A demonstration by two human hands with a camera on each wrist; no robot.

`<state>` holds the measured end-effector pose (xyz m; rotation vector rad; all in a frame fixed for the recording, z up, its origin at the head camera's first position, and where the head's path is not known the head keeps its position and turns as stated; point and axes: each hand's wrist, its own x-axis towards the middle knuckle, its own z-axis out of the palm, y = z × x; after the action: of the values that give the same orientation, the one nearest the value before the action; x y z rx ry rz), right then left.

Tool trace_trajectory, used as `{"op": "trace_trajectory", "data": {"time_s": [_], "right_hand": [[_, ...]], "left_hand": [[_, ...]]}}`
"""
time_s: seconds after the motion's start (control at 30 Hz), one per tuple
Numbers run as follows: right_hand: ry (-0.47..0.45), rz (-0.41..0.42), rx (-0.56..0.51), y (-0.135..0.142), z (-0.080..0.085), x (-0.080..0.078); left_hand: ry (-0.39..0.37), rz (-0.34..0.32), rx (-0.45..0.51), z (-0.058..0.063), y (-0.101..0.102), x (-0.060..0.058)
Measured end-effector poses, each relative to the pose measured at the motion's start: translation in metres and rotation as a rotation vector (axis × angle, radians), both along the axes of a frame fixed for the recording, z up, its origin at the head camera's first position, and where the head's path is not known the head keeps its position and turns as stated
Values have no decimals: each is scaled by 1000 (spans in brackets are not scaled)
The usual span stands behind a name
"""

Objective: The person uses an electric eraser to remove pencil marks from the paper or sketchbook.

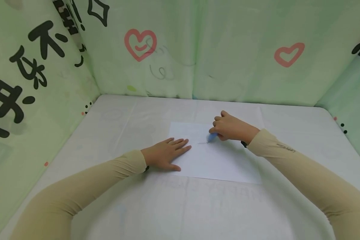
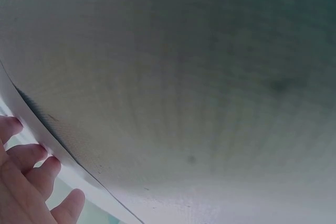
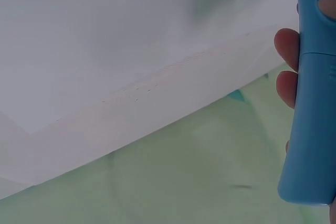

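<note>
A white sheet of paper [image 1: 225, 163] lies flat on the white-covered table, with a short faint line [image 1: 201, 143] on it. My left hand [image 1: 167, 154] rests palm down over the sheet's left edge, fingers spread; the left wrist view catches only some fingers [image 2: 39, 174]. Above the sheet's upper middle, my right hand [image 1: 231, 126] grips a thick blue handheld tool [image 1: 212, 137], its tip down at the right end of the line. Seen by the right wrist, the blue tool [image 3: 312, 135] has a smooth rounded body, and a fingertip sits on its round button.
The white table cover [image 1: 156, 206] extends around the paper on all sides. Behind it hangs a pale green curtain [image 1: 228, 66] with red hearts and grey scribbles. Another green curtain [image 1: 63, 110] with black lettering stands at the left, and one more [image 1: 354, 110] at the right.
</note>
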<state>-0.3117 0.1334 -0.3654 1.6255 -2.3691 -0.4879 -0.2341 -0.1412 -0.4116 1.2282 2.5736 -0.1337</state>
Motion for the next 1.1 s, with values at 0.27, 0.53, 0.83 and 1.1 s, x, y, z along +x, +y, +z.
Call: {"op": "trace_trajectory", "data": {"time_s": [0.27,0.53,0.83,1.1], "right_hand": [[-4,3,-17,1,0,4],[-40,-30,26,-4,4,4],[-14,-21,26,-6,5,7],[-28,-43,52,-8,6,8]], "left_hand": [[8,7,5,0,-4,1],[7,-4,11,2,-3,3],[1,-8,24,6,-3,6],[17,-21,2,4,-2,6]]}}
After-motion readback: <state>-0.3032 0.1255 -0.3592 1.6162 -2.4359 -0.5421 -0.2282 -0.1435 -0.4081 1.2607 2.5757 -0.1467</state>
